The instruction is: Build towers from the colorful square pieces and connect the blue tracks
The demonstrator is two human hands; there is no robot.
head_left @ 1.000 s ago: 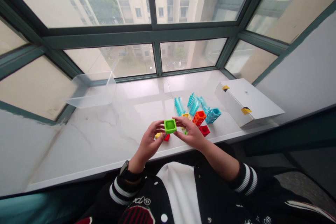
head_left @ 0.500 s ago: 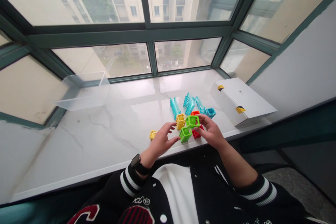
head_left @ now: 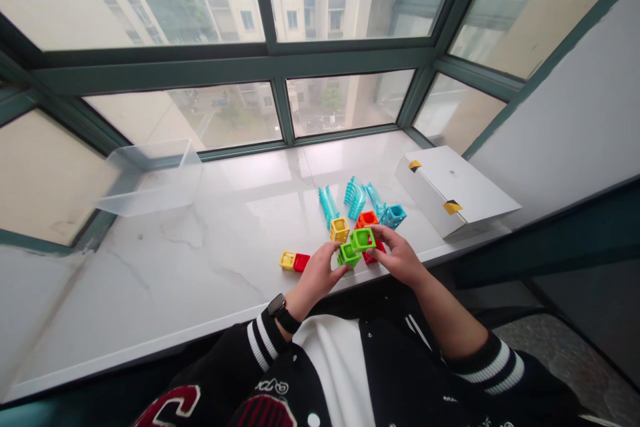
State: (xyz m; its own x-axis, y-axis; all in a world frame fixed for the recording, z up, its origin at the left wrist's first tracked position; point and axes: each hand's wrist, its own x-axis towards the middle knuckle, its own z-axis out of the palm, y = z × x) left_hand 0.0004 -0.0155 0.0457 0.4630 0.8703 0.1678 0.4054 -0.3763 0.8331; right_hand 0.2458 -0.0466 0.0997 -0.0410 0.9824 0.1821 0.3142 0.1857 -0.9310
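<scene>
My right hand [head_left: 399, 255] is closed on an open-sided green cube block [head_left: 363, 239], fingers at its right side. Just to its lower left, my left hand [head_left: 321, 273] has its thumb and fingers round a second green cube block [head_left: 349, 254]. The two green blocks meet at a corner; whether they are joined I cannot tell. Behind them stand a yellow cube block [head_left: 339, 229] and an orange-red one [head_left: 367, 219]. A red block [head_left: 374, 252] is partly covered by my right hand. Left of my left hand, a small yellow block [head_left: 287, 260] touches a red block [head_left: 301, 262].
Several clear blue track pieces [head_left: 355, 197] and a blue cube block [head_left: 393, 215] lie farther back on the white marble sill [head_left: 240, 227]. A white box [head_left: 457, 190] stands at right, a clear plastic bin [head_left: 150, 203] at left. Windows [head_left: 350, 103] border the sill.
My left hand has moved in and closed on the lower green block, uncovering the red block beside the small yellow one. My right hand keeps its green block. The view has shifted slightly.
</scene>
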